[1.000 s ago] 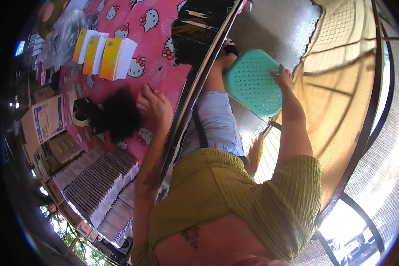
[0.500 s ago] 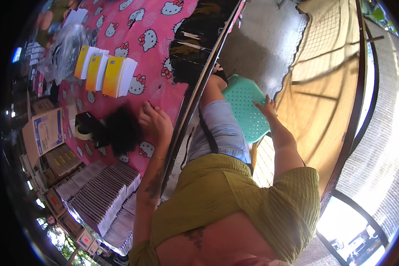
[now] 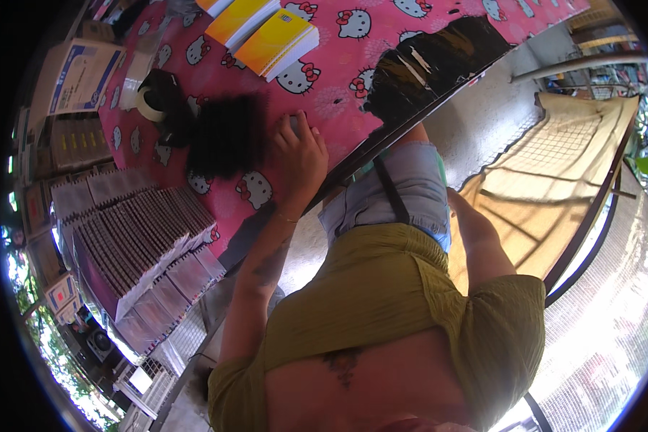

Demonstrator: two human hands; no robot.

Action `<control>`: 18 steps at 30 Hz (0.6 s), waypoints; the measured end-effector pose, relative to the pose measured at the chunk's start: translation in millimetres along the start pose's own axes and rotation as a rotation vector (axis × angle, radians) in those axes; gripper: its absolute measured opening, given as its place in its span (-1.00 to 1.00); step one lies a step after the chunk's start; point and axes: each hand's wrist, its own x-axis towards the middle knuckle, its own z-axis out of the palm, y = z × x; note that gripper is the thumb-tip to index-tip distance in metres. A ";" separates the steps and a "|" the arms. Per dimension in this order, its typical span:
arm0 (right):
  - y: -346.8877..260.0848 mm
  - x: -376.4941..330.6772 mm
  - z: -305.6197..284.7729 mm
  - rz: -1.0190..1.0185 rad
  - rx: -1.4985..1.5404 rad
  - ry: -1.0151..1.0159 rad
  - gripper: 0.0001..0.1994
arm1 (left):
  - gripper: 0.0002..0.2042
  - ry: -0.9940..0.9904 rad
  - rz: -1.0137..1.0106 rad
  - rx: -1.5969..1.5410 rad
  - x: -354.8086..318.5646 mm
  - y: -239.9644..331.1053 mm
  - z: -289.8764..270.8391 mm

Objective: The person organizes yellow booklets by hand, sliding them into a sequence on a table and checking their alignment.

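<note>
Two hands, grip unclear on both, lie well apart: the left hand (image 3: 304,157), fingers bent, on the pink cartoon-cat tablecloth (image 3: 347,133), the right hand (image 3: 454,203) nearer the green stool (image 3: 442,170), a sliver showing just ahead and leftward, beside the denim shorts (image 3: 419,183).

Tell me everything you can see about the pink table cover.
The pink table cover looks like a thin plastic sheet, printed with white cat faces wearing red bows. It lies mostly flat, but ends raggedly around a black, brown-streaked patch at the table's near edge. The left hand appears to rest on it. Yellow-covered books, a black tape dispenser and a blurry dark fuzzy thing sit on it.
</note>
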 end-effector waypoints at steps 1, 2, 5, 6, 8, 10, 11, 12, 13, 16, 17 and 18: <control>-0.5 4.9 -12.6 -0.017 -0.033 -0.030 -0.24 | -0.58 -0.001 -0.008 -0.011 0.4 1.3 -3.1; 5.1 16.6 -25.4 -0.016 -0.066 -0.032 -0.30 | -0.59 -0.003 -0.004 -0.029 2.3 4.5 -5.4; -23.7 46.9 -72.1 -0.198 -0.039 0.462 -0.44 | -0.59 -0.011 0.009 -0.073 8.4 13.1 -5.9; -59.2 35.6 -86.2 -0.385 0.034 0.736 -0.50 | -0.59 0.008 -0.012 -0.049 6.4 11.9 -8.7; -108.4 26.2 -142.7 -0.633 0.395 1.250 -0.66 | -0.57 0.011 -0.004 -0.080 11.7 19.4 -16.5; -214.0 -55.3 -157.8 -1.013 0.371 1.401 -0.75 | -0.57 0.039 -0.086 -0.051 -1.4 11.8 -15.8; -246.7 -89.9 -170.7 -1.245 0.380 1.315 -0.77 | -0.59 0.073 -0.099 -0.069 -4.3 13.7 -14.8; -271.3 -112.8 -179.3 -1.464 0.386 1.221 -0.79 | -0.60 0.105 -0.103 -0.087 -2.3 15.7 -11.8; -295.4 -124.1 -179.8 -1.628 0.390 1.001 -0.80 | -0.62 0.153 -0.110 -0.144 0.5 15.5 -6.9; -350.9 -157.0 -135.0 -1.909 0.111 0.402 -0.70 | -0.68 0.310 -0.074 -0.209 6.8 15.5 3.7; -362.3 -155.1 -118.3 -1.991 -0.033 0.445 -0.67 | -0.70 0.392 -0.020 -0.192 28.1 18.9 1.3; -366.9 -163.3 -95.4 -1.944 -0.019 0.267 -0.68 | -0.72 0.467 0.023 -0.166 46.8 19.5 -1.0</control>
